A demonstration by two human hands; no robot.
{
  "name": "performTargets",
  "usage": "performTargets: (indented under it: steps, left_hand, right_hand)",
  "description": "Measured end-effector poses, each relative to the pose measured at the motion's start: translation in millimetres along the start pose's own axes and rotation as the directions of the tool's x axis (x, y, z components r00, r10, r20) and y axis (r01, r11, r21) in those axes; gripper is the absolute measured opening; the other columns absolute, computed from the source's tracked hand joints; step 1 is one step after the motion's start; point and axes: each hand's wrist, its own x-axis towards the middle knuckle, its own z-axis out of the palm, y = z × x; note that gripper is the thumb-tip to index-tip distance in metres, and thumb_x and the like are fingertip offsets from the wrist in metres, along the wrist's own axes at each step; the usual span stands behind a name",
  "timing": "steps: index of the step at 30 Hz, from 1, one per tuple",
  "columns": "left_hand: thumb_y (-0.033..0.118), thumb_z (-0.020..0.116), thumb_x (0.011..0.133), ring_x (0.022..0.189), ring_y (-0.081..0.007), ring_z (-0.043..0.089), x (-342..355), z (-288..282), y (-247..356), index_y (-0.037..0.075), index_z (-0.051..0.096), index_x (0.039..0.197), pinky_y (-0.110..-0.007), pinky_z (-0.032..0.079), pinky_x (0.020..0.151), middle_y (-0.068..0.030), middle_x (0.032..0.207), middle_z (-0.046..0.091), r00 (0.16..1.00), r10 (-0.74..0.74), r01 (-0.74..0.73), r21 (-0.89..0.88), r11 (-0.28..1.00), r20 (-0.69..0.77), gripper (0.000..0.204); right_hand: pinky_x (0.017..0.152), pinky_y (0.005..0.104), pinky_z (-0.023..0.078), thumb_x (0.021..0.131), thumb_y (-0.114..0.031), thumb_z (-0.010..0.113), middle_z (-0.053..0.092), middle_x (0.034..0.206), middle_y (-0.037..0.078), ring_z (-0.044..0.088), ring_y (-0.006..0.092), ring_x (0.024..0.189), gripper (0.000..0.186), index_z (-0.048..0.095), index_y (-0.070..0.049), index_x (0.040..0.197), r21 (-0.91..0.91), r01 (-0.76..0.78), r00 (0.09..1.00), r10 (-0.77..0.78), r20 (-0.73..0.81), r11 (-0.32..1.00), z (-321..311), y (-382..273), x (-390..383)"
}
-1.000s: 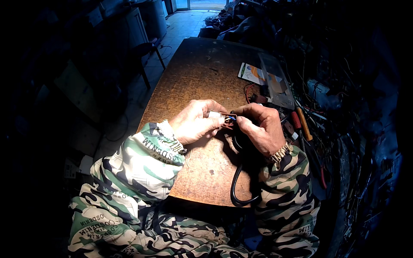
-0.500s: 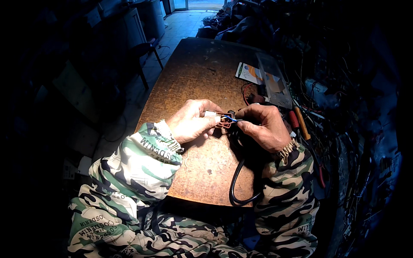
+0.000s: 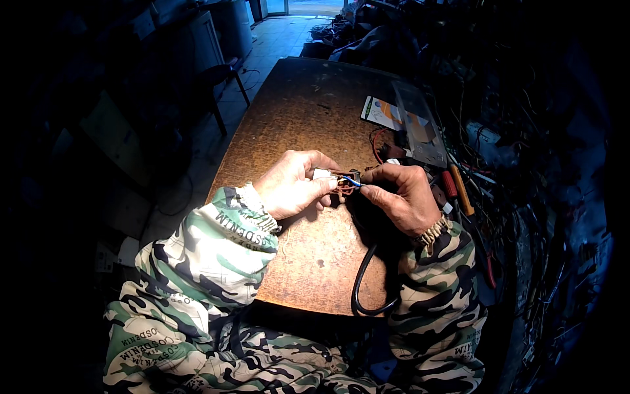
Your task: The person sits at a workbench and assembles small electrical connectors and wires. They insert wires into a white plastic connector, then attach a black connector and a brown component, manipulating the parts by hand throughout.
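My left hand (image 3: pixel 295 185) is closed around a small opened reddish-brown plastic housing (image 3: pixel 344 190) with a white part (image 3: pixel 321 174) at its left end. Inside it, a short blue wire (image 3: pixel 352 180) runs toward the right side, where a dark fitting (image 3: pixel 355 175) sits. My right hand (image 3: pixel 408 197) pinches at the right end of the blue wire, thumb and forefinger close to the housing; the exact contact is partly covered by the fingertips. A black cable (image 3: pixel 359 279) loops below the right hand near the table's front edge, its upper part lost in shadow.
The worn wooden table (image 3: pixel 308 125) lies under both hands. At its right stand a card (image 3: pixel 380 113), a clear plastic case (image 3: pixel 420 134), a red-handled tool (image 3: pixel 449 184) and an orange-handled tool (image 3: pixel 462 190). Tangled wires and clutter fill the dark right side; a chair (image 3: pixel 220 79) is at far left.
The right fingertips have shifted slightly at the housing's right end, and the blue wire's angle has changed a little. The black cable loop has moved slightly right. The left hand keeps its hold.
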Motion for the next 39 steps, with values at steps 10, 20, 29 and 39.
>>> performTargets:
  steps: [10,20,29,39]
  left_hand:
    - [0.011,0.064,0.097,0.07,-0.0119,0.066,0,2,4,-0.01,0.052,0.125,-0.025,0.057,0.059,-0.0101,0.087,0.067,1.0,-0.02,0.021,0.084,0.996,-0.007,0.037]
    - [0.009,0.065,0.095,0.066,-0.0116,0.066,3,2,-1,-0.008,0.056,0.12,-0.026,0.058,0.057,-0.0089,0.082,0.067,0.999,0.007,-0.003,0.101,0.995,-0.039,0.032]
    - [0.008,0.065,0.095,0.066,-0.0116,0.065,1,3,4,-0.01,0.055,0.121,-0.026,0.057,0.056,-0.009,0.081,0.067,0.999,0.0,0.005,0.114,0.993,-0.042,0.033]
    - [0.009,0.065,0.095,0.069,-0.0135,0.066,0,4,5,-0.011,0.055,0.121,-0.027,0.058,0.058,-0.0111,0.084,0.067,0.999,-0.029,0.032,0.073,0.997,-0.037,0.034]
  right_hand:
    - [0.063,0.0325,0.054,0.084,-0.007,0.073,0.072,0.079,0.018,0.071,0.0227,0.07,0.015,0.073,0.004,0.094,-0.058,0.052,0.998,-0.054,-0.042,0.997,4,2,-1]
    - [0.061,0.0353,0.052,0.085,-0.008,0.072,0.07,0.081,0.019,0.07,0.028,0.07,0.016,0.071,0.004,0.096,-0.112,0.117,0.991,-0.122,-0.046,0.987,9,1,-2]
    - [0.063,0.0376,0.053,0.086,-0.008,0.07,0.069,0.083,0.02,0.069,0.0317,0.073,0.016,0.069,0.004,0.097,-0.196,0.102,0.994,-0.107,-0.011,0.975,10,-1,-1]
    - [0.067,0.0359,0.055,0.082,-0.007,0.075,0.07,0.085,0.018,0.071,0.0302,0.078,0.018,0.068,0.003,0.094,-0.108,0.132,0.99,-0.136,-0.038,0.985,13,0,-1]
